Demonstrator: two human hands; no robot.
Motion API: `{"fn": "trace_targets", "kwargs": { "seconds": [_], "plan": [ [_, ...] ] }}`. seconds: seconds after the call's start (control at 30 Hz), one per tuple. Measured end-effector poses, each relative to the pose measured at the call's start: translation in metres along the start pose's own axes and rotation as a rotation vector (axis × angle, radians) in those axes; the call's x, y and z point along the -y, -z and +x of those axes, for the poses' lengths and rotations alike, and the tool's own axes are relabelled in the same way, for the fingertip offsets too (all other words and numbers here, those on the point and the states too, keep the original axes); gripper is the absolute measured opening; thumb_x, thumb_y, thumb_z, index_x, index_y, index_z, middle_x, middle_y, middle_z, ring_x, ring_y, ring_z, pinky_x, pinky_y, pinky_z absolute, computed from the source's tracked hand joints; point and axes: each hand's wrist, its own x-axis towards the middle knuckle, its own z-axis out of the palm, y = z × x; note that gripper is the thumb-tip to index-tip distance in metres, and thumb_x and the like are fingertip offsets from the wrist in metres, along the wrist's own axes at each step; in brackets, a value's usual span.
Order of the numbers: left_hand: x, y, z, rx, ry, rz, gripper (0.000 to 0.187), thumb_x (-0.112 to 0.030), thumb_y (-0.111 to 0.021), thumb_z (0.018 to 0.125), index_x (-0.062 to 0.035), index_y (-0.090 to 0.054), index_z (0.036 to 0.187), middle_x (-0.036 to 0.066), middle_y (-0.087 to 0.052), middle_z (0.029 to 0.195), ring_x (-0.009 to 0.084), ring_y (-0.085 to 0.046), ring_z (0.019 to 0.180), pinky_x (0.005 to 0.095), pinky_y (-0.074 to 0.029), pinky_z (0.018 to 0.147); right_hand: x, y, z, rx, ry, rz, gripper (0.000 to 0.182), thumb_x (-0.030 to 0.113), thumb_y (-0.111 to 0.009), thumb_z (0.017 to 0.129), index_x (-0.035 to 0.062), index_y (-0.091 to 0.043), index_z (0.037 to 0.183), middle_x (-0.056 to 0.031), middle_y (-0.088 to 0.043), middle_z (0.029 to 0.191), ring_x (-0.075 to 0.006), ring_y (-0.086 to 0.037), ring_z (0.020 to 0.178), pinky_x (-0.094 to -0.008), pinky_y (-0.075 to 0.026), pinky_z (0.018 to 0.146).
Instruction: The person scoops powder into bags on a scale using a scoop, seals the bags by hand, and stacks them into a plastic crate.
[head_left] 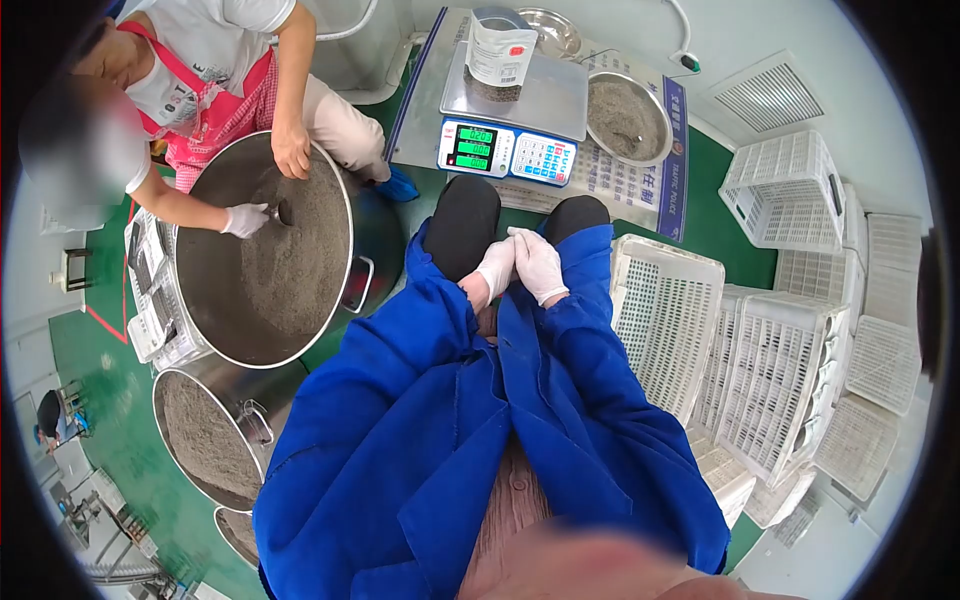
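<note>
the left hand (494, 269) and right hand (540, 266), both in thin white gloves, meet at the fingertips above the lap, fingers loosely bent; no object shows between them, but i cannot tell if the palms are closed. the pouch (499, 52) is upright on the plate (563, 98) of the scale, a little left of its middle, toward the far edge of the worktop (622, 186). it looks fairly light, with soft walls that would crease under a hard pinch; the grey, grainy fill shows low down, so it is probably steadier held round the lower sides than by its slack top, and the film may be a bit slippery in gloves. the keypad and display (473, 148) face the knees, in the way of a low, straight reach. a steel bowl (630, 118) of grey grains sits just right of the plate, another bowl (552, 33) behind the pouch. to the left, a co-worker's gloved hand (245, 220) holds a scoop (284, 212) inside a big pot (351, 235); white crates (668, 318) are on the right.
</note>
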Motion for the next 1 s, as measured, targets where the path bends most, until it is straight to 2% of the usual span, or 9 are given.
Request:
{"fn": "trace_targets", "kwargs": {
  "seconds": [0.2,0.3,0.4,0.47,0.57,0.63,0.8,0.9,1.0],
  "plan": [
    [0.004,-0.004,0.003,-0.002,-0.037,0.043,0.026,-0.021,-0.068,0.082,-0.0068,-0.065,0.104,0.019,-0.069,0.096,0.0372,-0.068,0.092,0.0426,-0.055,0.079,-0.002,-0.001,0.000,-0.004,-0.004,0.020,0.027,0.021,-0.050,0.099,0.0055,-0.071,0.108,-0.0164,-0.072,0.106,-0.0351,-0.067,0.099,-0.0418,-0.053,0.088],
    [0.003,-0.001,0.000,-0.025,-0.041,0.032,0.028,-0.028,-0.060,0.093,-0.0057,-0.068,0.107,0.016,-0.073,0.099,0.0314,-0.071,0.090,0.0398,-0.056,0.074,-0.005,-0.001,0.001,-0.036,0.017,0.022,0.025,0.017,-0.054,0.098,0.0048,-0.069,0.115,-0.0160,-0.072,0.109,-0.0317,-0.069,0.101,-0.0390,-0.053,0.091],
    [-0.028,0.023,0.000,0.118,0.718,-1.492,0.040,-0.034,-0.044,0.104,-0.0033,-0.069,0.112,0.013,-0.074,0.104,0.0259,-0.072,0.088,0.0353,-0.054,0.069,-0.015,0.018,0.021,-0.253,-0.087,0.423,0.034,0.007,-0.061,0.096,0.0004,-0.059,0.129,-0.0142,-0.069,0.118,-0.0235,-0.067,0.110,-0.0341,-0.050,0.098],
    [-0.036,0.035,-0.004,0.163,0.686,-1.439,0.046,-0.033,-0.034,0.108,-0.0013,-0.066,0.114,0.009,-0.074,0.103,0.0185,-0.069,0.087,0.0278,-0.053,0.070,-0.018,0.065,0.050,-0.419,0.021,0.182,0.041,0.006,-0.061,0.095,-0.0016,-0.054,0.134,-0.0140,-0.070,0.116,-0.0236,-0.066,0.109,-0.0336,-0.049,0.098],
    [-0.036,0.033,-0.003,0.160,0.697,-1.435,0.047,-0.034,-0.036,0.107,-0.0016,-0.068,0.115,0.011,-0.074,0.104,0.0186,-0.070,0.086,0.0259,-0.052,0.068,-0.074,0.116,0.100,-0.484,-0.178,0.220,0.061,0.010,-0.062,0.095,-0.0036,-0.038,0.148,-0.0140,-0.070,0.112,-0.0210,-0.067,0.103,-0.0316,-0.052,0.089],
    [-0.037,0.032,-0.002,0.159,0.687,-1.426,0.046,-0.034,-0.037,0.107,-0.0018,-0.070,0.113,0.011,-0.075,0.103,0.0185,-0.071,0.086,0.0254,-0.052,0.067,-0.125,0.143,0.136,-0.410,-0.359,-0.038,0.071,0.022,-0.066,0.093,-0.0027,-0.033,0.151,-0.0142,-0.073,0.106,-0.0245,-0.070,0.099,-0.0345,-0.053,0.089],
    [-0.039,0.032,0.000,0.168,0.682,-1.424,0.043,-0.032,-0.040,0.106,-0.0019,-0.069,0.114,0.011,-0.075,0.103,0.0182,-0.071,0.086,0.0254,-0.052,0.067,-0.133,0.175,0.180,-0.215,-0.412,-0.235,0.065,0.031,-0.063,0.093,0.0100,-0.041,0.150,-0.0139,-0.073,0.108,-0.0310,-0.070,0.101,-0.0394,-0.052,0.093],
    [-0.037,0.032,0.001,0.164,0.695,-1.425,0.041,-0.031,-0.042,0.105,-0.0019,-0.069,0.114,0.010,-0.075,0.102,0.0174,-0.070,0.085,0.0252,-0.052,0.068,-0.155,0.163,0.203,-0.258,-0.198,-0.452,0.052,0.034,-0.060,0.094,0.0180,-0.053,0.143,-0.0155,-0.072,0.110,-0.0345,-0.068,0.103,-0.0422,-0.051,0.094],
    [-0.038,0.033,0.005,0.157,0.715,-1.414,0.039,-0.031,-0.044,0.105,-0.0024,-0.070,0.112,0.009,-0.075,0.099,0.0165,-0.070,0.083,0.0251,-0.052,0.069,-0.157,0.169,0.219,-0.173,-0.120,-0.590,0.031,0.032,-0.052,0.099,0.0167,-0.068,0.120,-0.0187,-0.072,0.101,-0.0373,-0.068,0.097,-0.0467,-0.052,0.088]
  ]
}}
